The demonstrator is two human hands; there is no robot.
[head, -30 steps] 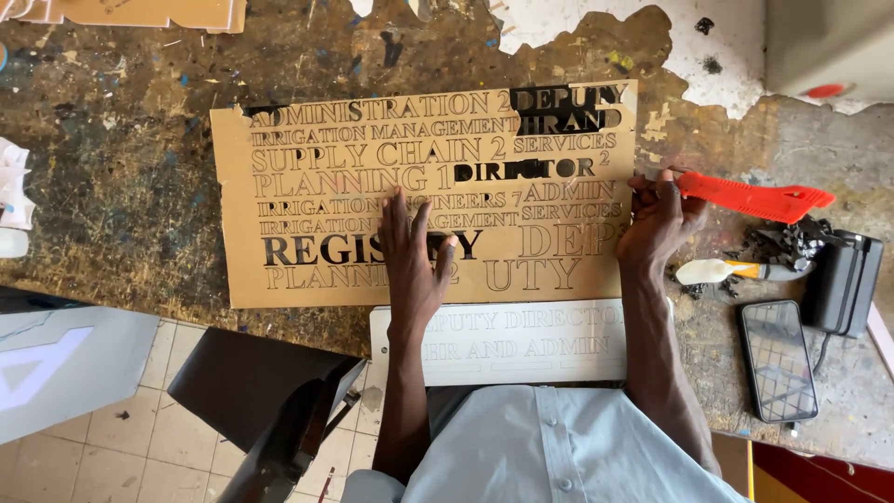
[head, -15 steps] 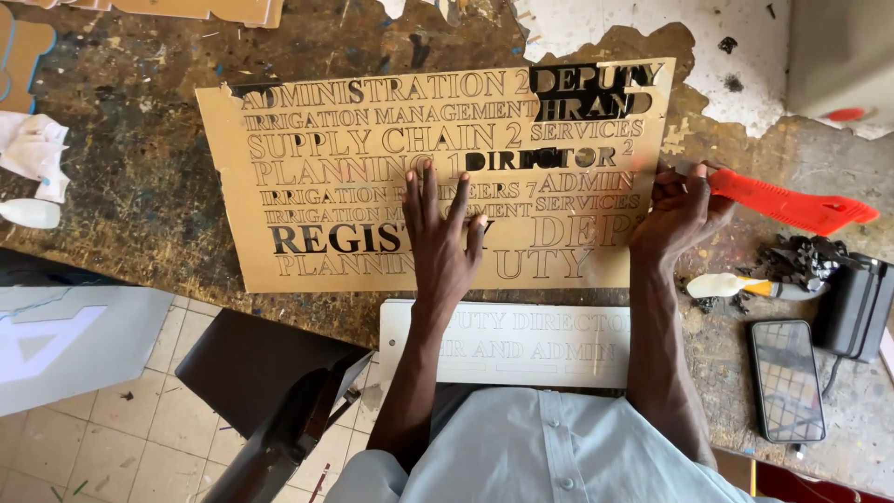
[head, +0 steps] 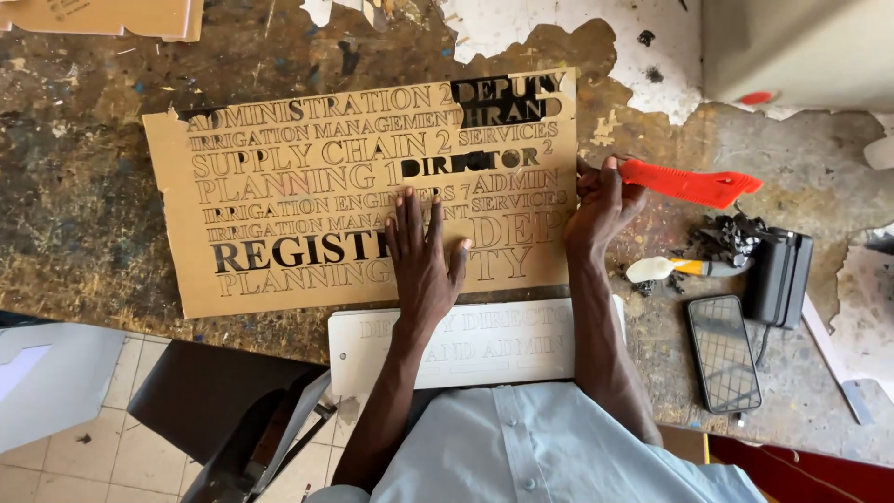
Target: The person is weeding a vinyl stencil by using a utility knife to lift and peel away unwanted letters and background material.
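On inspection I found the tan lettered sheet (head: pixel 307 196) lying flat on the worn, paint-flecked surface (head: pixel 84 233), its long edge running across the view, with several words already stripped to black and the rest only outlined. The left hand (head: pixel 424 261) was pressed palm-down on the sheet's lower middle, fingers (head: pixel 410 219) spread open and gripping nothing; I judged this was to pin the sheet so it would not slide or lift. The right hand (head: pixel 601 205) sat at the sheet's right edge, its fingers closed around the near end of a red scraper tool (head: pixel 694 183), whose blade pointed away to the right, off the sheet. Held that way, the tool appeared to be at rest and not working a letter. A white engraved plate (head: pixel 466 349) lay just below the sheet, partly under the forearms, plausibly kept near for reference. To the right, well apart from the sheet, I noted a small knife with a white handle (head: pixel 666 269), a heap of black offcuts (head: pixel 726 233), a black case (head: pixel 778 275) and a dark phone (head: pixel 724 354).
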